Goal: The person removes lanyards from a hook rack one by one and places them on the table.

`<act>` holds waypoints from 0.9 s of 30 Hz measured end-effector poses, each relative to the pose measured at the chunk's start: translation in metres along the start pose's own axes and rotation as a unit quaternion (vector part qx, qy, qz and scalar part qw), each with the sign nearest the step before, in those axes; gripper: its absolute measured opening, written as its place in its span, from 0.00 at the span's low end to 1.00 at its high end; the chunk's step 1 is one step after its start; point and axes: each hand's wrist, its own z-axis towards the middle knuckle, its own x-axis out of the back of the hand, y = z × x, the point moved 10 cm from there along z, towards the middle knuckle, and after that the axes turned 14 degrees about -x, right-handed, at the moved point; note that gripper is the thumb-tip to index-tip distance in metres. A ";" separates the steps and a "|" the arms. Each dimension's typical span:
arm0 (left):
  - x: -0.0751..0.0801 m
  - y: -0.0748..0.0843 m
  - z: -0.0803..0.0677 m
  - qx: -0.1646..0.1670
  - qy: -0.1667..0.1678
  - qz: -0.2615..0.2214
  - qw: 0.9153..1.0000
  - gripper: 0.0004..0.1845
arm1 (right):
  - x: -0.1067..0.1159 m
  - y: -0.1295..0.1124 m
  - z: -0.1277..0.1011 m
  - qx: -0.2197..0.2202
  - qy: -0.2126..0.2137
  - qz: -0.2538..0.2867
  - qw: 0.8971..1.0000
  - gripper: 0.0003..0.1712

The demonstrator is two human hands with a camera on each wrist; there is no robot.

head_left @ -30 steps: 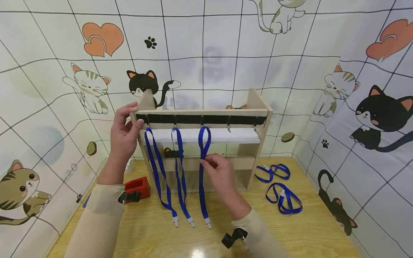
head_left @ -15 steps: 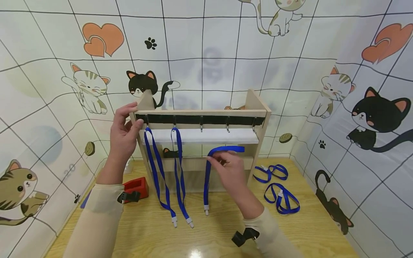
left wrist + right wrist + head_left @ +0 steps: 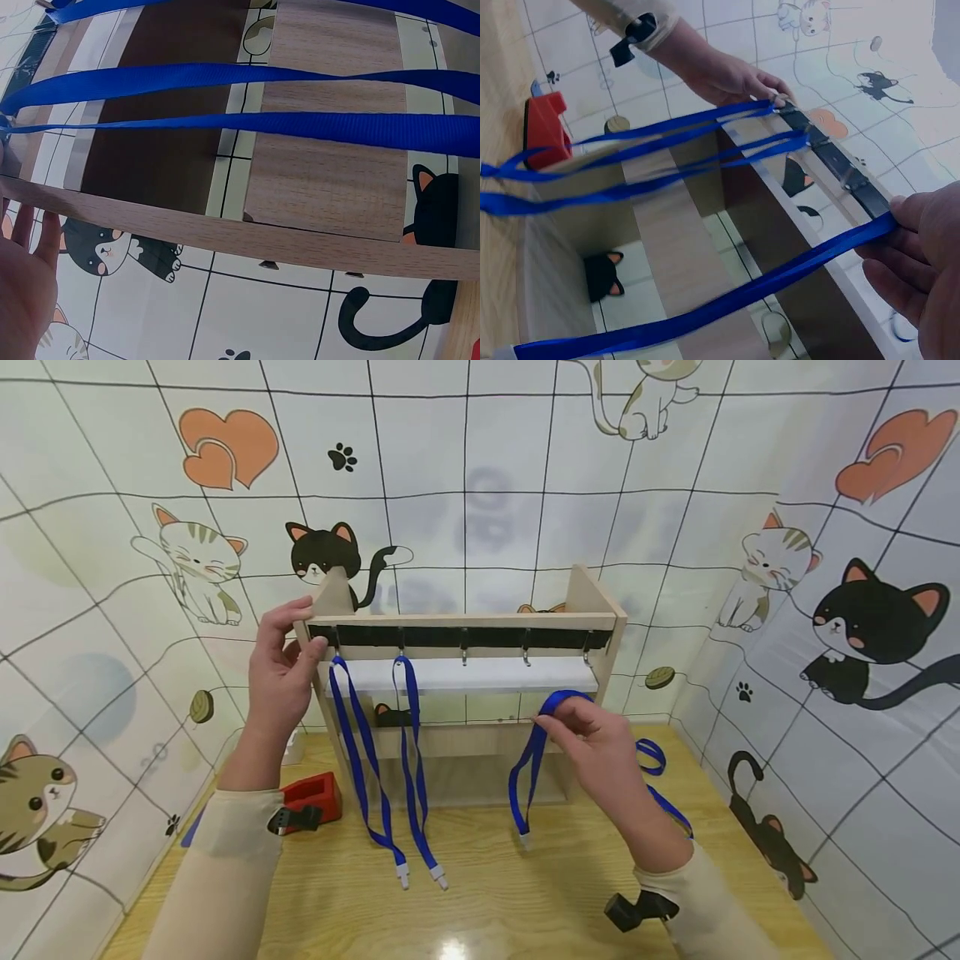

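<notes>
My right hand [image 3: 600,752] pinches the top loop of a blue lanyard [image 3: 528,768] between thumb and fingertips, holding it in the air in front of the wooden rack [image 3: 465,693], at about four o'clock from the rack's middle hook [image 3: 464,653]; the strap hangs down from my fingers and its white clip end [image 3: 526,838] reaches the bench [image 3: 480,893]. My left hand [image 3: 281,681] grips the rack's upper left corner, at nine o'clock from the hook rail, thumb on the front edge and fingers curled over the side panel. Two more blue lanyards [image 3: 382,760] hang from the two leftmost hooks, their clip ends resting on the bench at six o'clock below them. A red tape dispenser [image 3: 311,793] sits on the bench beside my left forearm, and further blue lanyards [image 3: 660,768] lie on the bench behind my right hand, toward three o'clock.
</notes>
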 end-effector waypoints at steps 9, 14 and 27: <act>-0.001 0.004 0.002 -0.007 -0.003 0.007 1.000 0.21 | 0.047 0.017 0.003 0.003 -0.009 -0.059 0.998 0.05; -0.002 0.004 0.001 -0.003 -0.002 0.006 1.000 0.21 | 0.068 0.022 0.004 0.018 -0.015 -0.096 0.995 0.05; -0.001 0.000 0.000 0.011 0.006 -0.003 1.000 0.22 | 0.105 0.031 0.000 0.029 -0.014 -0.159 0.987 0.08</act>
